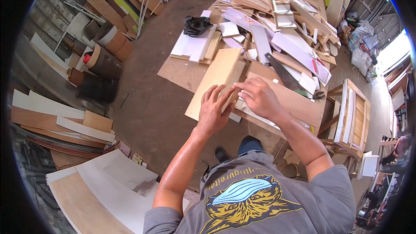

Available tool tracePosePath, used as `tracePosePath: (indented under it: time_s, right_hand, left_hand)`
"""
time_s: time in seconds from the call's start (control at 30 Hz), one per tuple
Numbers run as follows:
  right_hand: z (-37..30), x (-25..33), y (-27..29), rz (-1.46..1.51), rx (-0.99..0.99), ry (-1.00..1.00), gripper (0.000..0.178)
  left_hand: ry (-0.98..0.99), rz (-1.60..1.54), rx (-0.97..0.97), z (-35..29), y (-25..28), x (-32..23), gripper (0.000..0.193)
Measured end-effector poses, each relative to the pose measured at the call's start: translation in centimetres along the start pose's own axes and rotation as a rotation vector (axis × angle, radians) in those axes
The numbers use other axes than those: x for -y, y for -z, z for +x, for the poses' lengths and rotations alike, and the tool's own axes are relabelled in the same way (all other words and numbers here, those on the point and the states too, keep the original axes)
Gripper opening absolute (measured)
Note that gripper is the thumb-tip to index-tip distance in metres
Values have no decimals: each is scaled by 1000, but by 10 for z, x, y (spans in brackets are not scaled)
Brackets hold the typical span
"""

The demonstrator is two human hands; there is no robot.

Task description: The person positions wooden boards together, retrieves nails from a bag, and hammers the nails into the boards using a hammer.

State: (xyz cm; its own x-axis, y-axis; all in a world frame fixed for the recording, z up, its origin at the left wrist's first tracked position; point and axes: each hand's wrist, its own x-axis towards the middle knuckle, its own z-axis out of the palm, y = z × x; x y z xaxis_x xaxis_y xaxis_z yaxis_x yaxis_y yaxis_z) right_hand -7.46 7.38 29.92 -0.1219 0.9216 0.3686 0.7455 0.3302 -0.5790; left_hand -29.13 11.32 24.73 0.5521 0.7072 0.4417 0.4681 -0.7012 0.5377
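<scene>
My left hand [213,107] lies with spread fingers over the near right edge of a pale wooden board [221,67], which slants away from me on the worktable. Close beside it, my right hand [262,99] is closed, thumb and forefinger drawn together near the left fingertips. Anything between those fingers is too small or hidden to make out. Under and to the right of my right hand lies a wider light brown board [292,104]. Beyond it rests a handsaw [281,73] with a dark blade.
A big heap of wood offcuts [277,21] covers the table's far part. A black plastic bag [197,25] sits on white panels at left. Sheet panels [108,186] lean at lower left, near dark drums [97,86]. A wooden frame [353,115] stands to the right.
</scene>
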Motion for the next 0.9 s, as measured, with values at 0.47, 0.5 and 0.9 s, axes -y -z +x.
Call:
tracePosePath:
  time_s: [0.47,0.5,0.9]
  right_hand:
    - [131,-22,-190,302,-242,-383,44]
    - [145,-33,-198,305,-260,-399,44]
    - [234,-105,-227,273,-352,-713,38]
  left_hand:
    - [73,-138,114,76,21,200,55]
    - [60,-139,135,88,18,214,55]
    - [-110,116,276,224,-15,345,37]
